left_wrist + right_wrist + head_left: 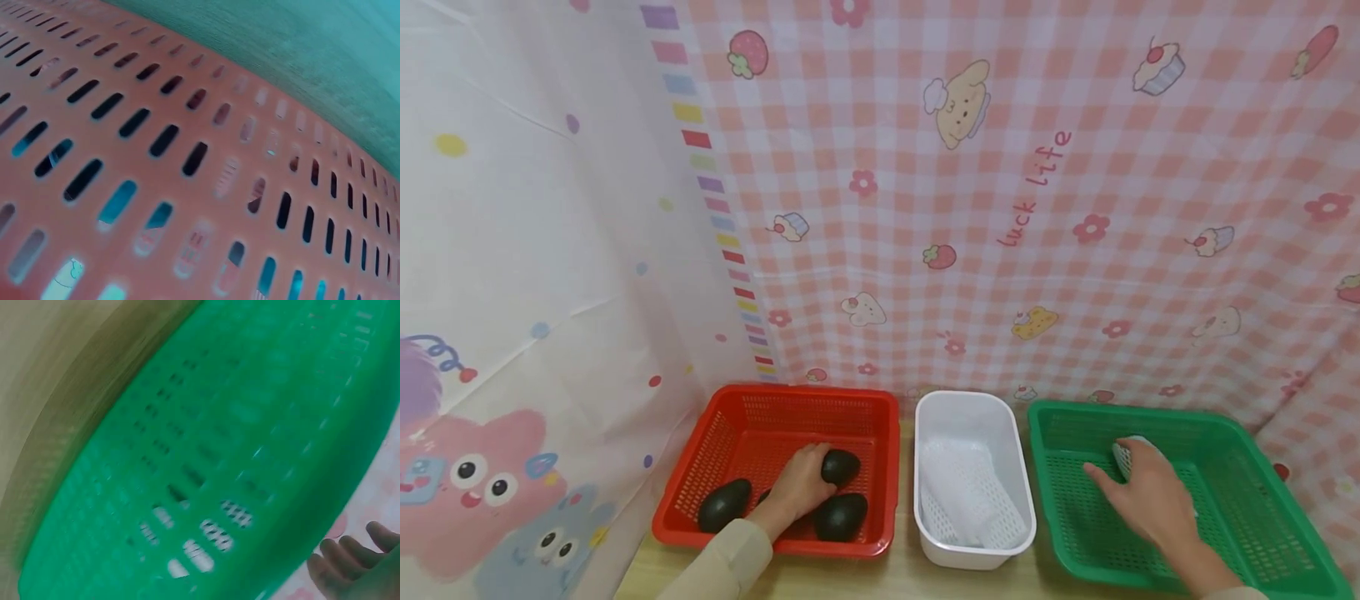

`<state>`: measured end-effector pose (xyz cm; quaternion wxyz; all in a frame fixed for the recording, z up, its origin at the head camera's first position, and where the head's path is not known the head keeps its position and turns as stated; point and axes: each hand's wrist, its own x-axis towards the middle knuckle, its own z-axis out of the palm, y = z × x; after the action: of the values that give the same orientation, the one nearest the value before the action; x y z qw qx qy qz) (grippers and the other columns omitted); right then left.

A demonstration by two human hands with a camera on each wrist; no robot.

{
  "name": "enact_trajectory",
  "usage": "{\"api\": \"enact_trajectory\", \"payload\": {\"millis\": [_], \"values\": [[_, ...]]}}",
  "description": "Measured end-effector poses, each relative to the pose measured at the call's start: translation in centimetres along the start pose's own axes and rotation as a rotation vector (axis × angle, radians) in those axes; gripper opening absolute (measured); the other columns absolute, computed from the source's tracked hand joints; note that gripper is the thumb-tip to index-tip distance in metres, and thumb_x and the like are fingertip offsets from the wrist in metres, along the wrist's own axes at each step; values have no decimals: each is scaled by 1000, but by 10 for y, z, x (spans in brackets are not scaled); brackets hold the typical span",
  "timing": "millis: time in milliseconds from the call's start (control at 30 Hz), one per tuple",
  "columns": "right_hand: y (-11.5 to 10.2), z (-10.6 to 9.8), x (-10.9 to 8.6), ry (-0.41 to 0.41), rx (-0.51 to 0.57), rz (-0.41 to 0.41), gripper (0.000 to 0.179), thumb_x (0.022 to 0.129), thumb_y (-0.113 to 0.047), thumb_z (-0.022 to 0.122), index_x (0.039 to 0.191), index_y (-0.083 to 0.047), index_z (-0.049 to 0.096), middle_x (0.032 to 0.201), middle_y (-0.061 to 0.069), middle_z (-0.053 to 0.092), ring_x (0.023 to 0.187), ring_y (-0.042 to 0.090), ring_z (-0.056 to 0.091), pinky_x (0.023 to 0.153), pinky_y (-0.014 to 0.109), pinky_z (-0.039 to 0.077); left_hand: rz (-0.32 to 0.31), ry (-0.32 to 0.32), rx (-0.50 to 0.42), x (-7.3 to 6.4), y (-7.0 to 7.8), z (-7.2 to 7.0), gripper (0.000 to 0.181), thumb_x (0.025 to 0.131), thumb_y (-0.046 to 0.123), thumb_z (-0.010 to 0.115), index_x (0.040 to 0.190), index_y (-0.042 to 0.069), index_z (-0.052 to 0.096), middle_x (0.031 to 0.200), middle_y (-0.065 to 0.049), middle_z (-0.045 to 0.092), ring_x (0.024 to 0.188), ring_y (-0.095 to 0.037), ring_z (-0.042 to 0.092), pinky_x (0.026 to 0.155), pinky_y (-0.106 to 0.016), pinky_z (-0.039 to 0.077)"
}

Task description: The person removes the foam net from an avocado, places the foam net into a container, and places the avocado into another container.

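My left hand (805, 483) reaches into the red basket (891, 467), its fingers round the left side of a dark avocado (842, 468). A second avocado (841, 518) lies just in front of it, and another avocado (724, 505) is at the basket's left. Part of one more dark shape shows beneath the wrist. Over in the green basket (1262, 508), my right hand (1150, 492) rests on an item in a white foam net (1122, 460), mostly hidden under the palm. The thumb stands out to the left, away from it.
Between the baskets stands a white bin (927, 542) holding white foam net sleeves (966, 492). All three containers sit on a wooden table (1000, 579). A pink checked cloth (910, 217) hangs behind them, with a white printed sheet (550, 250) on the left.
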<state>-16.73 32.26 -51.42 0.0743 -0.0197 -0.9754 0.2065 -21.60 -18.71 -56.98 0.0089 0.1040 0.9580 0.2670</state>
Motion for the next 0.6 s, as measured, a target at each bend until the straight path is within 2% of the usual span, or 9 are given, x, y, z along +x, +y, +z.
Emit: {"api": "enact_trajectory", "payload": {"millis": [100,300,600], "values": [[13,-4,10,-87,-21,51,102,96,-70,59,144,17,42,141,44,44,119,62,50,81,69,49,-7,-3,-1,-1,-1,-1,66,75,7,91,131,-9,62,123,-29,66,112,-44,65,99,-57,53],[32,-11,29,-213,-43,94,114,95,-76,53,145,24,33,139,50,38,120,66,45,88,72,46,-12,-14,1,-1,-1,-2,66,76,7,90,133,-10,61,125,-29,65,115,-44,64,99,-56,53],[53,-12,52,-399,-86,154,123,90,-78,59,144,27,25,136,55,33,117,70,44,87,71,46,-2,-19,13,-1,1,-3,65,75,5,90,131,-10,61,122,-28,66,111,-43,65,96,-56,54]]}}
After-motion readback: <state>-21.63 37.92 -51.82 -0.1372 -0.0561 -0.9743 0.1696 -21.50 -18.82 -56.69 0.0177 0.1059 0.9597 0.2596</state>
